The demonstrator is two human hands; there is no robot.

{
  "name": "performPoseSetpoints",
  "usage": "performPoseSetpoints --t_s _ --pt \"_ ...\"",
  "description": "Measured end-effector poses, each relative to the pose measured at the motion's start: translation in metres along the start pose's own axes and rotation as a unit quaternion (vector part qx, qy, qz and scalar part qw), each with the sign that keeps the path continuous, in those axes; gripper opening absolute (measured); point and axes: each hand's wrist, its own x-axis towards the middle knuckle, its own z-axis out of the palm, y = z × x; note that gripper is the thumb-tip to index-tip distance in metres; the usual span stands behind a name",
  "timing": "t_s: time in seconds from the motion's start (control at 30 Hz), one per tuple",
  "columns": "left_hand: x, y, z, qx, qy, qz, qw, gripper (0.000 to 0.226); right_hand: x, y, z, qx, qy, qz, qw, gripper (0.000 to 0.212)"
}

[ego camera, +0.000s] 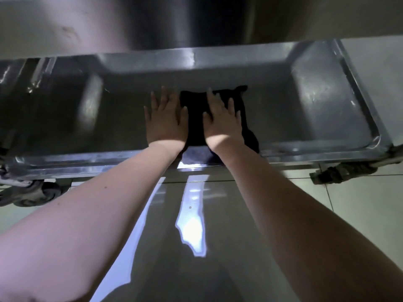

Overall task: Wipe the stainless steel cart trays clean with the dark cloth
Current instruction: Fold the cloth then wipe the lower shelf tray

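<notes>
Dim, cool-toned frame; bright glare is reflected off the glossy floor (192, 232), the upper tray (152, 22) is blurred, edges are bowed.

The lower tray (272, 118) is roofed low by an upper tray (196, 22) — bare steel is left open beyond the left hand (166, 120) and right hand (221, 120), bounded by a raised rim (361, 94).

I have both arms stretched forward: my right hand (222, 123) lies flat on the dark cloth (196, 120), my left hand (166, 122) flat just beside its left edge
</notes>
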Motion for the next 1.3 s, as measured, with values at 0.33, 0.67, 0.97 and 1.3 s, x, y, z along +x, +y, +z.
performPoseSetpoints --t_s 0.33,0.67,0.97,1.3 --pt "-0.019 0.071 0.048 0.128 -0.116 0.055 0.984 0.059 -0.016 0.077 -0.018 -0.077 -0.034 0.054 0.995 0.052" --pt "0.027 -0.109 -0.022 0.157 -0.047 -0.01 0.986 0.056 -0.013 0.072 -0.005 -0.176 -0.04 0.069 0.981 0.056" --pt "0.013 -0.068 -0.009 0.165 -0.07 0.007 0.984 0.054 0.001 0.032 0.012 -0.208 -0.029 0.01 0.978 0.054" --pt "-0.002 -0.019 0.016 0.155 -0.085 0.104 0.979 0.055 0.001 0.04 0.015 -0.195 -0.006 0.001 0.981 0.053"
